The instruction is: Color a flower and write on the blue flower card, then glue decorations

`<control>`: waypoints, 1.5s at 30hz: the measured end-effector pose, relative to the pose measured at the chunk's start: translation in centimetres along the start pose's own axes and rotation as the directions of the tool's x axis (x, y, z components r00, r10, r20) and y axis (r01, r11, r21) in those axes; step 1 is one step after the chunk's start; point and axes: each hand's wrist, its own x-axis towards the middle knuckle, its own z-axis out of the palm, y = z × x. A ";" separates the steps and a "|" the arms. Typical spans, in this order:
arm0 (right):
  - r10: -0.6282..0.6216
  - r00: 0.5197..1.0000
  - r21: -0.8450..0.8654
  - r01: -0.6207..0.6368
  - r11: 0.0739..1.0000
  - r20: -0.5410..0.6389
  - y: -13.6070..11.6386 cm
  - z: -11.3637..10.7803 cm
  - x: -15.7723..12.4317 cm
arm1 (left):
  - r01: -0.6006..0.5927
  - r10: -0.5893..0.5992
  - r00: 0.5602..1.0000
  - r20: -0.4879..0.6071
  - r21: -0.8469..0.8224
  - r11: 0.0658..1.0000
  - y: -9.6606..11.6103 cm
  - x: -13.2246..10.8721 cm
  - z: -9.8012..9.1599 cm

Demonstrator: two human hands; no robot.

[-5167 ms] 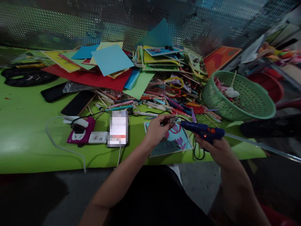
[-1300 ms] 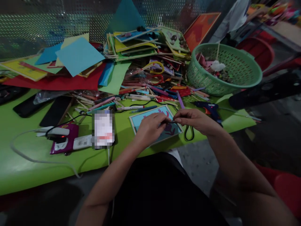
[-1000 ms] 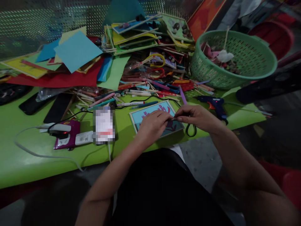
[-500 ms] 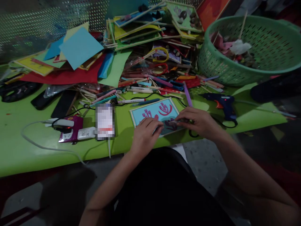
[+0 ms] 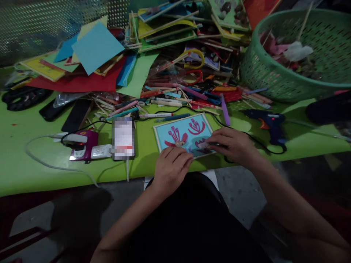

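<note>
A light-blue card picture (image 5: 189, 137) with a pale stick frame lies near the table's front edge. It bears pink and purple painted flowers, and a tan pebble (image 5: 179, 144) sits on the left flower. My right hand (image 5: 233, 145) is closed, thumb and fingertips pinching a small greyish pebble (image 5: 203, 145) at the purple flower. By the picture's lower left edge is my left hand (image 5: 173, 168), its fingers bent and pressed together. Whatever is between those fingertips is hidden.
A blue glue gun (image 5: 271, 122) with a red light lies right of the picture. Behind are pens, scissors (image 5: 196, 58) and stacked framed cards (image 5: 167, 33). A green basket (image 5: 276, 78) stands at back right. A phone (image 5: 123, 138) and purple power strip (image 5: 87, 144) lie left, with cables.
My left hand has drawn back toward the table edge, uncovering the left flower and its pebble. My right hand stays at the purple flower. The view has shifted slightly.
</note>
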 end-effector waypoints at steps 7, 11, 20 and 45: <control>0.000 1.000 -0.040 0.000 0.999 0.003 0.1 0.2 -0.1 | -0.009 0.007 0.999 0.052 0.035 0.999 0.0 0.0 0.4; 0.004 1.000 -0.064 -0.002 0.998 0.026 0.3 0.3 -0.1 | -0.030 0.022 0.996 0.082 0.096 0.995 0.2 0.2 0.6; 0.040 0.999 -0.043 -0.039 0.998 0.036 0.1 0.0 -0.2 | -0.064 0.037 0.983 0.181 0.148 0.987 0.7 0.9 1.0; -0.023 0.999 -0.203 0.028 0.979 0.031 -2.1 -0.3 -2.5 | -0.147 0.087 0.957 0.277 0.205 0.968 0.6 1.4 2.1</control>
